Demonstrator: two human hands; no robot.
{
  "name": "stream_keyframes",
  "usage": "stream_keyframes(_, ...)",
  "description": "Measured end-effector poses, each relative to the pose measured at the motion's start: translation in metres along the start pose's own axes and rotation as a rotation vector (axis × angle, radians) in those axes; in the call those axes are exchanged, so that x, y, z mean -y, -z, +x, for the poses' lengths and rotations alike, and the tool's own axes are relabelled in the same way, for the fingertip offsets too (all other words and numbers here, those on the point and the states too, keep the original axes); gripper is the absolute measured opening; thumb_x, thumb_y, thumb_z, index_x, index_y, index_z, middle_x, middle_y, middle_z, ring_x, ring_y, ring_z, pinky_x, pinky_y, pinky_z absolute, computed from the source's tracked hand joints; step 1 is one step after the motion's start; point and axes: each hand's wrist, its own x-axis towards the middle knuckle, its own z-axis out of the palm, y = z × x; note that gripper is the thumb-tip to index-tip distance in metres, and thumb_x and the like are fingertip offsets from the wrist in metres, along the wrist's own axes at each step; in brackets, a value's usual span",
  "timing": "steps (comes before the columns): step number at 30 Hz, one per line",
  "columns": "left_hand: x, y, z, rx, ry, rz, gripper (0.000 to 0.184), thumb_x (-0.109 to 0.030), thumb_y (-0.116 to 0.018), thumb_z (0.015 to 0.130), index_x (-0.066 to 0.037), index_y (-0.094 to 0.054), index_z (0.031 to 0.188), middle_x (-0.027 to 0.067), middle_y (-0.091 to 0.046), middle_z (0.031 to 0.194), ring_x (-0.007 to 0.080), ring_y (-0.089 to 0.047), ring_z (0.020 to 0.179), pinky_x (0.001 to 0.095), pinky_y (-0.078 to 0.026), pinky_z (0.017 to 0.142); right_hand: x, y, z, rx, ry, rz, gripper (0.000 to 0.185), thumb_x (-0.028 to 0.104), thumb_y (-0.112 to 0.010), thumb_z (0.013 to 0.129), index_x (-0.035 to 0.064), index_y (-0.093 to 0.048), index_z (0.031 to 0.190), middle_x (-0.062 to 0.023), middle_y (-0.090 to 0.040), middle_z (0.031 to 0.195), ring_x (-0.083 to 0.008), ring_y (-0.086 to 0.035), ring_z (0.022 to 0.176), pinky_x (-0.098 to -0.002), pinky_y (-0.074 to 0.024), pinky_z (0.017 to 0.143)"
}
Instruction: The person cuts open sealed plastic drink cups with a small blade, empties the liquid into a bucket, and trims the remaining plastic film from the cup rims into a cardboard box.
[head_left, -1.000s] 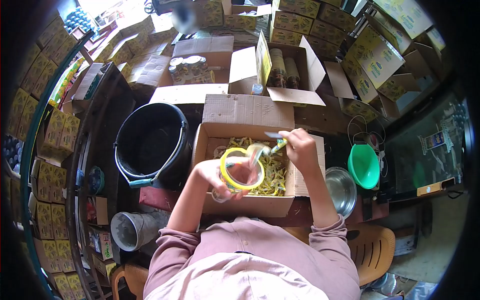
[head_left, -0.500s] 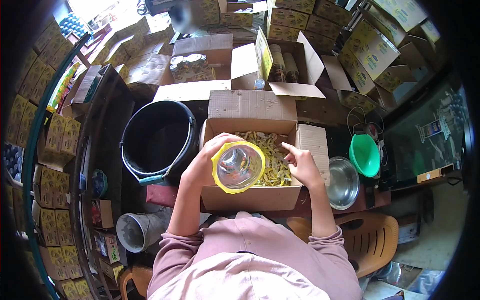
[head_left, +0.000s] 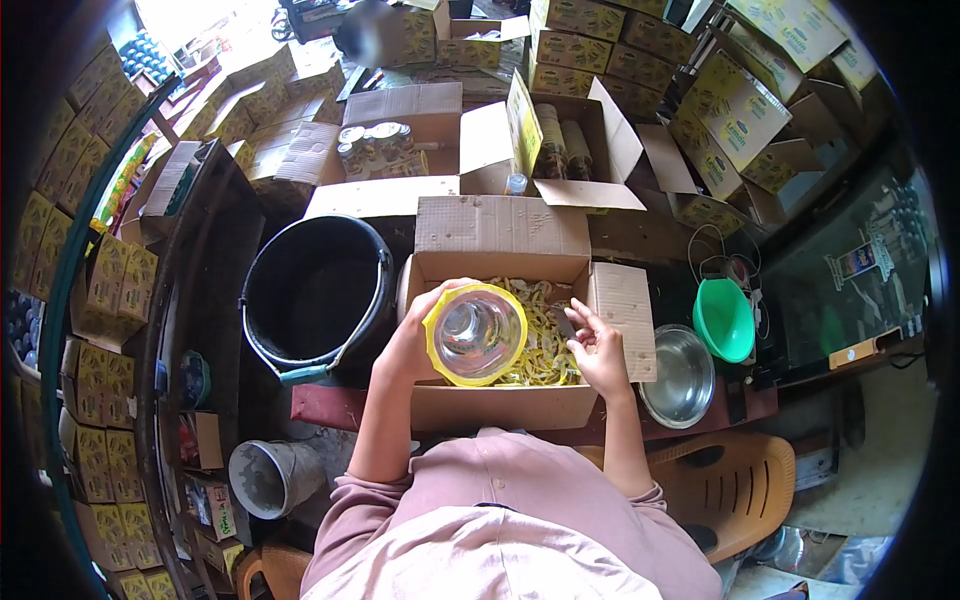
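My left hand (head_left: 414, 335) is wrapped around the side of a clear plastic jar (head_left: 470, 335) with a yellow, slightly wavy rim. The jar's round end faces up toward me above an open cardboard box (head_left: 500, 408). Many curled yellow strips (head_left: 535, 350) lie inside that box, partly hidden behind the jar. Over the box's right side, my right hand (head_left: 600, 355) has its fingers bent, with a small dark flat piece (head_left: 566, 322) at the fingertips. What kind of piece it is cannot be made out.
A black bucket (head_left: 318, 290) with a handle stands left of the box. On the right are a metal bowl (head_left: 678, 375) and a green bowl (head_left: 724, 320). Behind, one carton (head_left: 400, 100) holds several jars, and another (head_left: 610, 130) holds stacked cylinders. A grey bucket (head_left: 275, 478) stands lower left.
My right hand has turned and curled its extended index finger; the dark piece now shows at its fingertips. The jar stays in my left hand, tilted slightly differently. The whole view has shifted a little.
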Motion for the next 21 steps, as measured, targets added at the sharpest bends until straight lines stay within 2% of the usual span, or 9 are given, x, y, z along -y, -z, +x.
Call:
stream_keyframes(5, 0.002, -0.001, 0.004, -0.026, -0.069, 0.142, 0.059, -0.011, -0.079, 0.05, -0.001, -0.052, 0.102, 0.012, -0.056, 0.098, 0.0238, -0.057, 0.086, 0.0301, -0.045, 0.078, -0.01, -0.008, 0.004, 0.022, -0.097, 0.114, 0.052, -0.01, -0.051, 0.071, 0.0027, -0.045, 0.122, -0.0094, -0.065, 0.088, -0.0076, -0.056, 0.062, -0.0217, -0.0448, 0.057)
stream_keyframes(8, 0.003, -0.001, 0.005, -0.045, -0.016, 0.083, 0.057, -0.01, -0.078, 0.051, -0.001, -0.052, 0.101, 0.0117, -0.056, 0.098, 0.0236, -0.057, 0.087, 0.0297, -0.045, 0.078, -0.012, -0.012, 0.006, 0.03, -0.16, 0.178, 0.051, -0.009, -0.054, 0.072, -0.0001, -0.045, 0.121, -0.0096, -0.065, 0.089, -0.0081, -0.057, 0.064, -0.0218, -0.046, 0.059)
stream_keyframes(14, 0.007, -0.006, 0.004, -0.1, 0.096, 0.05, 0.053, -0.009, -0.078, 0.052, -0.001, -0.054, 0.098, 0.01, -0.056, 0.098, 0.0215, -0.056, 0.087, 0.0289, -0.045, 0.079, -0.021, -0.016, 0.008, 0.008, -0.212, 0.192, 0.059, -0.008, -0.061, 0.068, 0.0023, -0.043, 0.123, -0.0114, -0.064, 0.091, -0.0083, -0.057, 0.067, -0.0219, -0.0486, 0.067)
stream_keyframes(15, 0.006, -0.007, 0.005, -0.111, 0.097, 0.062, 0.052, -0.009, -0.078, 0.052, -0.001, -0.055, 0.097, 0.0097, -0.056, 0.098, 0.0211, -0.056, 0.087, 0.0287, -0.045, 0.079, -0.017, -0.016, 0.008, -0.026, -0.195, 0.249, 0.059, -0.008, -0.062, 0.068, 0.0025, -0.043, 0.123, -0.0116, -0.063, 0.094, -0.0086, -0.057, 0.069, -0.0223, -0.0486, 0.068)
stream_keyframes(16, 0.012, -0.009, 0.007, -0.12, 0.014, 0.067, 0.056, -0.006, -0.077, 0.053, -0.003, -0.051, 0.102, 0.0088, -0.056, 0.095, 0.0172, -0.055, 0.086, 0.0269, -0.045, 0.077, -0.011, -0.017, 0.009, -0.063, -0.178, 0.305, 0.06, -0.008, -0.063, 0.067, 0.0028, -0.043, 0.123, -0.0118, -0.062, 0.097, -0.0089, -0.057, 0.07, -0.0227, -0.0486, 0.069)
stream_keyframes(18, 0.019, -0.013, 0.005, -0.156, 0.165, -0.028, 0.064, -0.002, -0.076, 0.056, -0.004, -0.043, 0.11, 0.0072, -0.053, 0.1, 0.0139, -0.053, 0.09, 0.0259, -0.045, 0.078, -0.005, -0.012, 0.011, -0.108, -0.166, 0.443, 0.068, -0.009, -0.065, 0.066, 0.0042, -0.038, 0.127, -0.012, -0.058, 0.107, -0.0093, -0.056, 0.076, -0.0238, -0.0487, 0.073)
stream_keyframes(19, 0.02, -0.016, 0.003, -0.172, 0.241, -0.075, 0.068, 0.0, -0.075, 0.057, -0.005, -0.039, 0.115, 0.0064, -0.051, 0.102, 0.0123, -0.052, 0.091, 0.0254, -0.045, 0.078, 0.001, -0.008, 0.011, -0.093, -0.163, 0.618, 0.072, -0.01, -0.065, 0.066, 0.0042, -0.034, 0.129, -0.0127, -0.056, 0.109, -0.0089, -0.056, 0.076, -0.0235, -0.0488, 0.073)
stream_keyframes(21, 0.03, -0.019, -0.002, -0.19, 0.241, -0.09, 0.065, 0.001, -0.073, 0.06, -0.006, -0.036, 0.113, 0.0064, -0.049, 0.099, 0.0115, -0.051, 0.087, 0.0229, -0.043, 0.075, 0.021, 0.0, 0.014, -0.061, -0.144, 0.971, 0.079, -0.012, -0.063, 0.065, 0.004, -0.026, 0.133, -0.0142, -0.054, 0.113, -0.008, -0.055, 0.076, -0.0229, -0.0489, 0.073)
